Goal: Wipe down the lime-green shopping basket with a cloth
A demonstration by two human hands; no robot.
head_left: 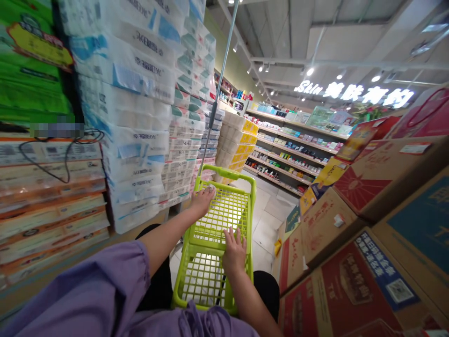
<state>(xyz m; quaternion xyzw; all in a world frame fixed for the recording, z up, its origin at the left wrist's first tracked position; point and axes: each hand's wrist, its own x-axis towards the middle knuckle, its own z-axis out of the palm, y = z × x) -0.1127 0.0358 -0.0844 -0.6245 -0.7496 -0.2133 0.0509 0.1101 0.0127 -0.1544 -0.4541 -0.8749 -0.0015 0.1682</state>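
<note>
The green cart point(200, 250) runs lengthwise ahead of me; my left hand point(202, 203), its grip unclear, is nearer the far bar point(222, 172) than my open right hand point(234, 256).

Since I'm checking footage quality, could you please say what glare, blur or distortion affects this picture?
In the head view, the lit sign glares white below the greyer ceiling; in the head view, the boxes at right look slanted and stretched; also in the head view, the far shelves are soft, and a pixelated patch sits at left.
</note>
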